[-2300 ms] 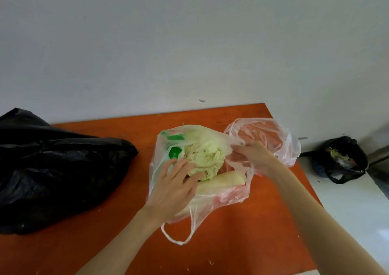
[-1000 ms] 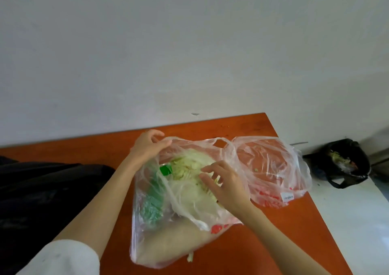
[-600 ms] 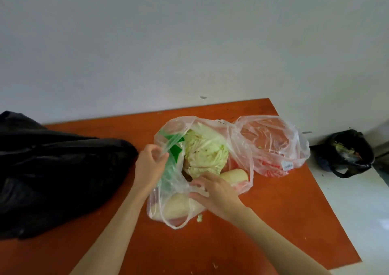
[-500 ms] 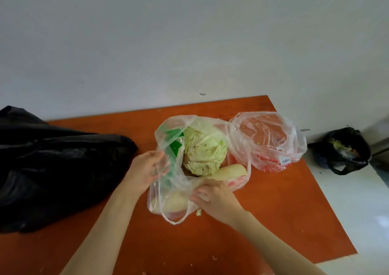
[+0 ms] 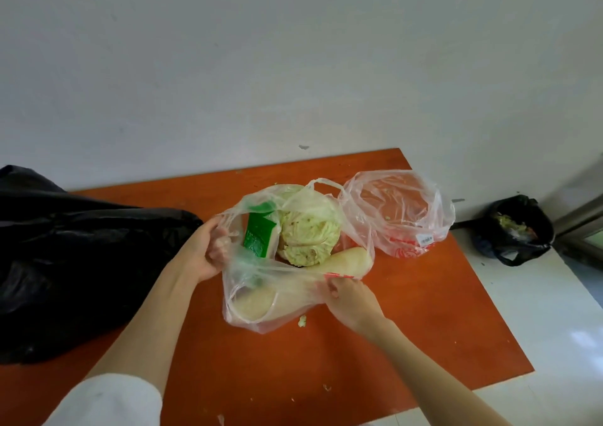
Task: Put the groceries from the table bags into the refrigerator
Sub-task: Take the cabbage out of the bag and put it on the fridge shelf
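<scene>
- Groceries sit in a clear bag (image 5: 261, 298) on the orange desk (image 5: 408, 334): a cabbage (image 5: 308, 233), a green carton (image 5: 259, 234) and a long white radish (image 5: 346, 259).
- Left hand (image 5: 205, 249) grips the bag's left rim; right hand (image 5: 350, 296) pinches the near rim, so the mouth is spread wide.
- Step in hand looks like opening the bag; next, one hand must let go of the plastic and lift an item out.

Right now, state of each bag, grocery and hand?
Clear bag: held open
Cabbage: inside it
Green carton: inside, upright
Radish: inside, lying
Second bag: open, untouched
Black bag: slumped
Left hand: grips rim
Right hand: grips rim
</scene>
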Demonstrator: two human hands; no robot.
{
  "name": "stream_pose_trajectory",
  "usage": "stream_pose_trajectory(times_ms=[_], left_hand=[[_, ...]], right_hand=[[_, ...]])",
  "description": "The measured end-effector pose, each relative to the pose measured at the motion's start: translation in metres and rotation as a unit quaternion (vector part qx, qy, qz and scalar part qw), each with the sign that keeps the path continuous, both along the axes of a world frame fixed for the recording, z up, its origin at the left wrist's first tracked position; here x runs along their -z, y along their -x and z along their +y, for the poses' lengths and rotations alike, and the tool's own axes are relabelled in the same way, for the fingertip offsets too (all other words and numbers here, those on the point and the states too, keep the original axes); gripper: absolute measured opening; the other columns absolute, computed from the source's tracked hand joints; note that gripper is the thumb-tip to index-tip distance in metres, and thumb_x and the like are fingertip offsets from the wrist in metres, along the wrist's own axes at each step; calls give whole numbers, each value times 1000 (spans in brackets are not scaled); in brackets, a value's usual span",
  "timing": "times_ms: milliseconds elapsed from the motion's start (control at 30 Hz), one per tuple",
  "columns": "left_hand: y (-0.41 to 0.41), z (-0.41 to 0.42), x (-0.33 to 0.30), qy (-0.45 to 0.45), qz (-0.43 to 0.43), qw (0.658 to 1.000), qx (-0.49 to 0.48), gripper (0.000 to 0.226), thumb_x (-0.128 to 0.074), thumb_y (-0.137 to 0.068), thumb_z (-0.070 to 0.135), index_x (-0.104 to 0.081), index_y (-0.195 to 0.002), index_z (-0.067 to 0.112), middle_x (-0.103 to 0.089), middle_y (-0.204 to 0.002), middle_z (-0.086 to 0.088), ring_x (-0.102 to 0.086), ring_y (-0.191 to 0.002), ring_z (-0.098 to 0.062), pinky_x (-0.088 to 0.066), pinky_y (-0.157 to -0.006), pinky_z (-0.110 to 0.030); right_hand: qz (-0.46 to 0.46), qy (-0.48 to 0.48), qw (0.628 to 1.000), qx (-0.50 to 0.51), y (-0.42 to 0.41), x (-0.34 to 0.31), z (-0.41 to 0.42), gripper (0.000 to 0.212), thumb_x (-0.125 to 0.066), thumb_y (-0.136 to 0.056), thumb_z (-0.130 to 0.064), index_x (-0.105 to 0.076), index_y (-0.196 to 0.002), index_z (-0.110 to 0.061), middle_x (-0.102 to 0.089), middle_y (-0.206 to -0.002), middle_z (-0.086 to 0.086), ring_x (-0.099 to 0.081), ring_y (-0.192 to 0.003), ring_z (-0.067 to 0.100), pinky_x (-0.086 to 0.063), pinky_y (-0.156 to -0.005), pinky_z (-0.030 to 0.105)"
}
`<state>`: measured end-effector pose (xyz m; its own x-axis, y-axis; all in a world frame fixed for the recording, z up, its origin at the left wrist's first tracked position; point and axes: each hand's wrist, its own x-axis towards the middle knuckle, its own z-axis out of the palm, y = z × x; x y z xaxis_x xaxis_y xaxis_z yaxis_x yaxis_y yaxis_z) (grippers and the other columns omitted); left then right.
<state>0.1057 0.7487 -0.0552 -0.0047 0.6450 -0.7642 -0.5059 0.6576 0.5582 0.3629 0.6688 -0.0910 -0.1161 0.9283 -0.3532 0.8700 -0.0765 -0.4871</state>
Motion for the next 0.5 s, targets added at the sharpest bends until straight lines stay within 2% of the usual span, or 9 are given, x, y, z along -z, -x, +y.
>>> stream_pose_trajectory(times_ms=[100, 167, 233, 267, 333, 367, 400, 433, 500], left_hand=[[4, 14, -2, -23, 35, 999, -23, 24, -51, -93, 37, -60, -80, 19, -49, -48, 4, -36, -31, -5, -33, -34, -14], [7, 24, -6, -73, 67, 995, 0, 18, -53, -92, 28, -63, -98, 15, -63, -77, -4, -55, -51, -11, -48, -48, -22], [8, 32, -11, -138, 135, 981, 25, 23, -54, -89, 14, -60, -111, 15, -63, -92, -6, -61, -71, -18, -50, -57, -27], [7, 35, -15, -163, 167, 971, 48, 28, -56, -87, 11, -58, -114, 18, -64, -96, -6, -62, -79, -19, -49, -62, -28], [3, 39, -24, -198, 213, 949, 122, 31, -60, -86, 18, -59, -117, 24, -64, -109, -2, -60, -96, -20, -48, -79, -33], [2, 39, -26, -207, 250, 931, 168, 33, -62, -86, 26, -59, -119, 26, -62, -115, 1, -59, -102, -18, -48, -85, -34], [0, 40, -27, -215, 295, 907, 208, 36, -61, -86, 33, -58, -121, 24, -60, -118, 4, -58, -103, -16, -49, -85, -31], [-1, 41, -27, -221, 340, 884, 231, 38, -59, -87, 36, -58, -122, 21, -60, -115, 5, -59, -99, -13, -49, -78, -25], [-4, 46, -24, -230, 396, 856, 240, 33, -55, -89, 37, -62, -115, 17, -65, -101, -1, -59, -85, -12, -44, -64, -18]], right_hand=[[21, -67, 997, 30, 6, -18, 19, 34, -39, -96, -39, -61, -96, -13, -67, -91, 3, -64, -83, 21, -53, -74, 36], [26, -155, 987, 37, 12, -31, 37, 32, -42, -96, -36, -57, -117, -16, -65, -104, 2, -64, -85, 18, -54, -72, 34], [23, -225, 974, 14, 20, -44, 57, 38, -46, -95, -35, -47, -130, -19, -56, -116, 4, -61, -86, 18, -52, -67, 30], [6, -244, 970, -8, 24, -50, 67, 42, -47, -95, -34, -42, -134, -20, -51, -122, 6, -59, -93, 20, -51, -70, 29], [-79, -244, 965, -56, 31, -55, 88, 51, -48, -94, -38, -34, -140, -24, -39, -137, 8, -45, -118, 26, -43, -93, 37], [-122, -226, 963, -76, 33, -57, 97, 51, -47, -93, -41, -33, -141, -27, -33, -143, 6, -35, -128, 27, -33, -104, 42], [-147, -208, 963, -85, 33, -57, 106, 49, -45, -94, -42, -36, -140, -29, -30, -146, 4, -27, -133, 27, -25, -109, 46], [-154, -197, 965, -82, 33, -57, 114, 44, -44, -95, -43, -42, -136, -29, -32, -146, 2, -24, -135, 26, -21, -110, 47], [-138, -199, 968, -67, 30, -56, 128, 34, -41, -97, -38, -55, -125, -26, -45, -138, -1, -31, -131, 24, -24, -105, 44]])
